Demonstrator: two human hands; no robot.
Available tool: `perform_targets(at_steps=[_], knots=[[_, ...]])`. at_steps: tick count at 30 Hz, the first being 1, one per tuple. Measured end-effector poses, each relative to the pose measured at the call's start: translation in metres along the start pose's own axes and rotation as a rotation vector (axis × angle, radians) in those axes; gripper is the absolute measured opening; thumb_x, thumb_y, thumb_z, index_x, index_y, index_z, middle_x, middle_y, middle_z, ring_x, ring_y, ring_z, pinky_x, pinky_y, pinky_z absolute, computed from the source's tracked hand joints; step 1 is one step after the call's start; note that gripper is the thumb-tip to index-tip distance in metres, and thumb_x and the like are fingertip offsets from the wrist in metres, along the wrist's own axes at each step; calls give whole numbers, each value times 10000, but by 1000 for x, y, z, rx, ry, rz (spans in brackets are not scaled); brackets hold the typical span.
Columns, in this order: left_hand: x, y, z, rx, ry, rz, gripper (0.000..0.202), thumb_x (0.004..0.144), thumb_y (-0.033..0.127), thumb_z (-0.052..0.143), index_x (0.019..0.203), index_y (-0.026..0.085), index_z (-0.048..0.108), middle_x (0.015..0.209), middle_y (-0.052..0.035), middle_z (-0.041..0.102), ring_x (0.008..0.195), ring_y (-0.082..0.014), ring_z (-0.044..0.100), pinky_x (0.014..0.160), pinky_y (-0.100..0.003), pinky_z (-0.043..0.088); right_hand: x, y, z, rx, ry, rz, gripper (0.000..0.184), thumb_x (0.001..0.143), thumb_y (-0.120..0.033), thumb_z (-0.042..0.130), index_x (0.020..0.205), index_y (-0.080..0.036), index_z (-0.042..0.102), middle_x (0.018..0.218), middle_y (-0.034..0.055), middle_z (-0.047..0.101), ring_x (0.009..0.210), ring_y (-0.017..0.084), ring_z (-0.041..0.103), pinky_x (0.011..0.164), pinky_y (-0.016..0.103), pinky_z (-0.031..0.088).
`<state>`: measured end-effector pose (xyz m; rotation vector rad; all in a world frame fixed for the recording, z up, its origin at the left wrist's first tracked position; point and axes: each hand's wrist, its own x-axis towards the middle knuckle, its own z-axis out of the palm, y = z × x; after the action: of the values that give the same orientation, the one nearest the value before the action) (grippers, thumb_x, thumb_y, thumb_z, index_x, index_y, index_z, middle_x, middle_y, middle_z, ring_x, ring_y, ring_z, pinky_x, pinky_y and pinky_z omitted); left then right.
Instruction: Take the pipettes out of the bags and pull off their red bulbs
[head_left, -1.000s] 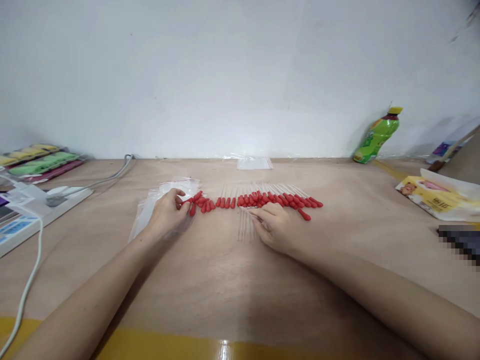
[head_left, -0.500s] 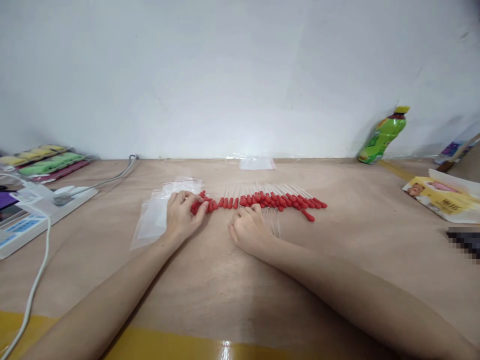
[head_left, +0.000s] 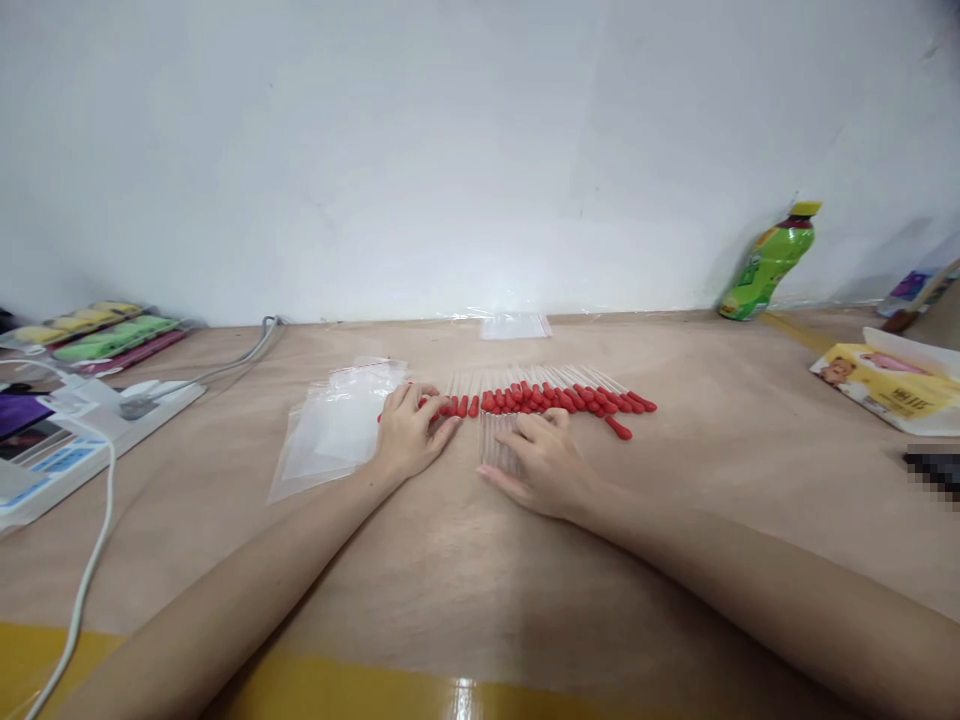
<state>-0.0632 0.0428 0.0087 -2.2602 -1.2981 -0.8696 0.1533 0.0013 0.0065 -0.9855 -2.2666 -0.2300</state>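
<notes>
Left hand (head_left: 411, 437) covers dropper row (head_left: 559, 399) end, grip unclear; right hand (head_left: 545, 463) seemingly flat, open, on tubes (head_left: 493, 447).

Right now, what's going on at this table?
A person is working bare-handed on a row of red-bulbed droppers laid across the table. The left hand lies on the row's left end, beside some clear plastic bags. The right hand rests palm down on a few clear tubes in front of the row.

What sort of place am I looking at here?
Probably a small workshop bench for handwork: a row of red-bulbed droppers lies on the table beside clear plastic bags, with a power strip and drink bottle at the edges.
</notes>
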Motion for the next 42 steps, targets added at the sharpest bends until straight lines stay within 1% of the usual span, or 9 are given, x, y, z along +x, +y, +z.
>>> perform_targets(at_steps=[5, 11, 20, 24, 27, 30, 35, 38, 42], knots=[[7, 3, 7, 9, -27, 9, 199, 779, 378, 559, 841, 203, 631, 955, -69, 562, 902, -234, 480, 772, -378, 382, -27, 27, -12, -8, 116, -37, 246, 808, -383, 520, 813, -163, 629, 712, 25, 549, 666, 134, 462, 755, 346, 265], [6, 0, 12, -25, 2, 35, 124, 799, 284, 546, 762, 198, 628, 905, -49, 599, 869, -212, 505, 775, -379, 399, -42, 44, -14, 14, 203, 27, 193, 796, -345, 544, 853, -182, 630, 738, 22, 559, 682, 134, 499, 760, 351, 280], [1, -3, 8, -218, 160, -1, 108, 810, 214, 515, 871, 181, 598, 938, -67, 569, 878, -163, 568, 780, -312, 496, -40, 47, -14, 46, 199, 54, 157, 803, -255, 521, 904, -185, 619, 820, 49, 578, 751, 155, 523, 757, 358, 339], [-9, 4, -2, -252, 260, -59, 109, 787, 200, 555, 878, 183, 612, 992, -71, 558, 929, -174, 569, 824, -332, 499, -39, 47, -16, 98, 212, 24, 270, 805, -230, 508, 1064, -180, 569, 958, 86, 587, 885, 191, 537, 760, 344, 415], [-17, 15, -10, -404, 182, -11, 159, 772, 160, 575, 922, 192, 617, 993, -64, 562, 939, -170, 569, 817, -338, 510, -36, 42, -20, 75, 179, -28, 438, 821, -278, 499, 1242, -170, 445, 1187, 117, 527, 1102, 232, 470, 902, 391, 392], [-21, 24, -14, -552, 29, 152, 196, 764, 123, 581, 942, 199, 612, 952, -57, 604, 962, -174, 562, 800, -333, 518, -32, 36, -21, 35, 103, -123, 507, 826, -376, 499, 1274, -152, 416, 1302, 125, 451, 1216, 252, 378, 993, 437, 317], [-19, 26, -15, -631, -25, 223, 207, 754, 84, 578, 924, 198, 608, 916, -52, 640, 1022, -186, 535, 844, -359, 493, -25, 32, -15, 89, 38, -151, 220, 849, -344, 498, 974, -216, 626, 1047, 33, 638, 1081, 203, 500, 990, 444, 290], [-16, 28, -19, -626, -46, 222, 193, 758, 96, 560, 921, 191, 601, 956, -60, 627, 1042, -196, 527, 853, -365, 488, -24, 32, -13, 134, 49, -121, 154, 842, -288, 517, 832, -203, 645, 859, 6, 668, 943, 171, 547, 939, 403, 326], [-11, 41, -26, -542, -118, 267, 334, 762, 167, 564, 1094, 148, 539, 1140, -125, 534, 1088, -231, 495, 907, -405, 450, -24, 30, -14, 155, 70, -122, 135, 831, -265, 528, 805, -189, 637, 818, 10, 657, 837, 152, 549, 899, 387, 335]])
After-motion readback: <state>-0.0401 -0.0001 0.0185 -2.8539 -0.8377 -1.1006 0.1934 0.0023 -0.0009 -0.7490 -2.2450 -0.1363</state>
